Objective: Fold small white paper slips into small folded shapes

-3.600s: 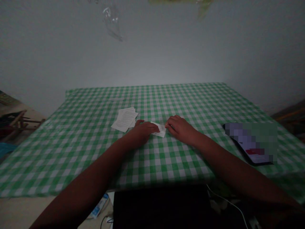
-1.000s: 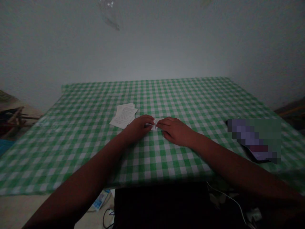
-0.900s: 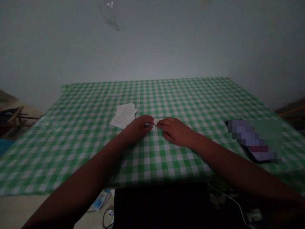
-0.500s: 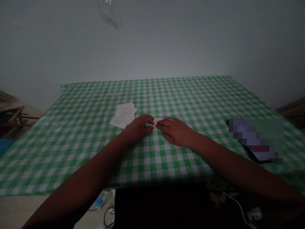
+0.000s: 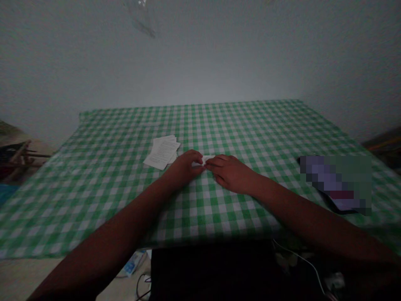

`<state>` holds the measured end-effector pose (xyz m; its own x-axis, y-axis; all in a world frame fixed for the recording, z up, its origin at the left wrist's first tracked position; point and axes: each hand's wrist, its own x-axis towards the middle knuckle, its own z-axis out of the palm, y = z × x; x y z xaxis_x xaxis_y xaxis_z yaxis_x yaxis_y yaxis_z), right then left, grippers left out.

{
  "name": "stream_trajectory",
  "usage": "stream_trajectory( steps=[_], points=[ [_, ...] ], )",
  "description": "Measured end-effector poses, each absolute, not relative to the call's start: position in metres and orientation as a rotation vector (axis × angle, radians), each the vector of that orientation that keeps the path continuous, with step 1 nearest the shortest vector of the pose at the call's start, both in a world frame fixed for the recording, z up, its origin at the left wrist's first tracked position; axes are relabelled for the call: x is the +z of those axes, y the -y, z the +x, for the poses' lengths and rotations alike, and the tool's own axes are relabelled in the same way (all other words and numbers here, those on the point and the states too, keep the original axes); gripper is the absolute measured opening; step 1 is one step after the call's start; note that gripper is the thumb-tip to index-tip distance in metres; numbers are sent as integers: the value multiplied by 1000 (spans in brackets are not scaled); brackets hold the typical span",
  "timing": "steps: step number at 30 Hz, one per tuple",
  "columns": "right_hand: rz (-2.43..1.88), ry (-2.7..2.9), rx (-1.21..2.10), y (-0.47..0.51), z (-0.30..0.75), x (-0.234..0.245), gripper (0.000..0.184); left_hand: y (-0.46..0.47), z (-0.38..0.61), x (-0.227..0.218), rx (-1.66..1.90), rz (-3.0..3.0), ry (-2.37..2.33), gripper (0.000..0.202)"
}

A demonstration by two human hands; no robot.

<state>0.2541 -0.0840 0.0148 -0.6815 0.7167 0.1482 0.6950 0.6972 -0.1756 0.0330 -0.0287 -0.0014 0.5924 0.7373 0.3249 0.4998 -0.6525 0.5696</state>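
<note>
"Evidently, your left hand (image 5: 184,166) and right hand (image 5: 231,173) come together at the center of the frame. What lies under them?"

"A small white paper (image 5: 208,158), on the worktop (image 5: 250,125) just below mid-frame and mostly covered by your fingers. Your left hand curls in from the left, thumb and forefinger at one end of it; your right hand lies low over the other, fingers together and extended."

"Are you pinching it?"

"That cannot be told. Fingertips meet or nearly meet at the paper, but whether either of your hands grips it or merely presses does not show."

"And around you?"

"Left of center, near your left hand, printed sheets (image 5: 161,154) overlap on the green-and-white checked cloth (image 5: 203,217). At right, beyond your right forearm, rests a dark-edged device (image 5: 328,182), its face pixelated. A pale wall (image 5: 219,62) fills the upper frame, clear plastic (image 5: 142,21) at its upper left. Below the worktop's near edge, a white cable (image 5: 305,261) trails at lower right; a blue-and-white packet (image 5: 133,264) lies at lower left."
</note>
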Motion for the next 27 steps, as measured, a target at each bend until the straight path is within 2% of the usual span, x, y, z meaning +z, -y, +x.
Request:
stream_trajectory(
  steps=[19,27],
  points=[
    [-1238,2684,125,85,249,16,47,27,28,8,645,2420,-898,14],
    [-1247,2689,99,86,248,17,46,27,31,2,701,2419,-938,8]
  ],
)
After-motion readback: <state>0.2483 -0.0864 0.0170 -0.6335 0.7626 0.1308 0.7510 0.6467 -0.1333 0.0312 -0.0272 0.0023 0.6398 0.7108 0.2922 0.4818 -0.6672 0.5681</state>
